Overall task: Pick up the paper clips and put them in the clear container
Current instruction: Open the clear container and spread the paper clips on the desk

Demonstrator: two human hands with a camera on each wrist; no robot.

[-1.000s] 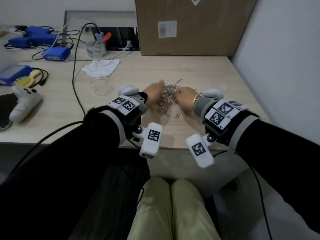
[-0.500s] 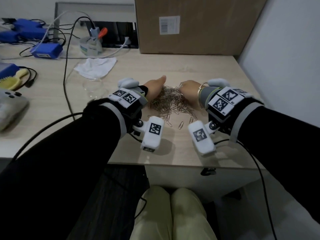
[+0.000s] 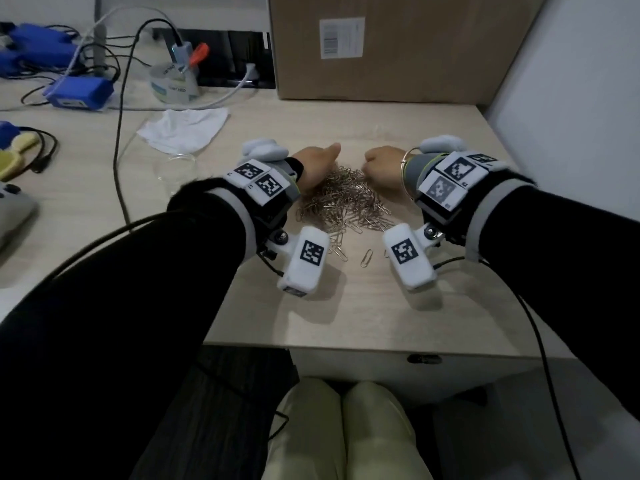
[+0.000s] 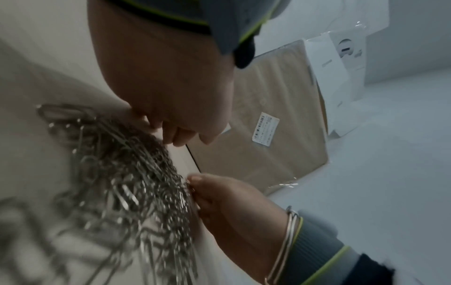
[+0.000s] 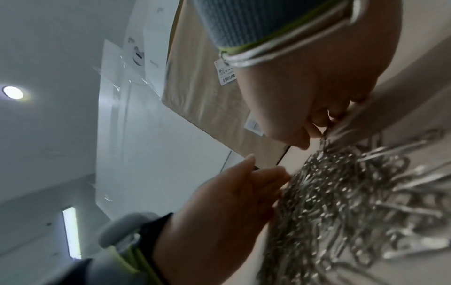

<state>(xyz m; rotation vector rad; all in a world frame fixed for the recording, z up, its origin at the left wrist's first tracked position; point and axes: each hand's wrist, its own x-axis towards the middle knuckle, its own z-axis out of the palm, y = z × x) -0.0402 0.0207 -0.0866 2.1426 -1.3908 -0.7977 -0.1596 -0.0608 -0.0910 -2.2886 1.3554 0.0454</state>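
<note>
So there's a big heap of paper clips (image 3: 341,202) on the tabletop (image 3: 363,306), with a hand on each side. Left hand (image 3: 317,166) has straight fingers (image 5: 258,179) held together against the heap's edge. Right hand (image 3: 384,168) has fingers (image 5: 317,119) curled, pinching some clips. The clear container (image 3: 178,169) sits well off to the left, by a white cloth (image 3: 183,129).

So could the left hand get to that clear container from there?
Probably yes. The clear container stands just left of the left hand, with only bare desk between; nothing seems to block it.
</note>
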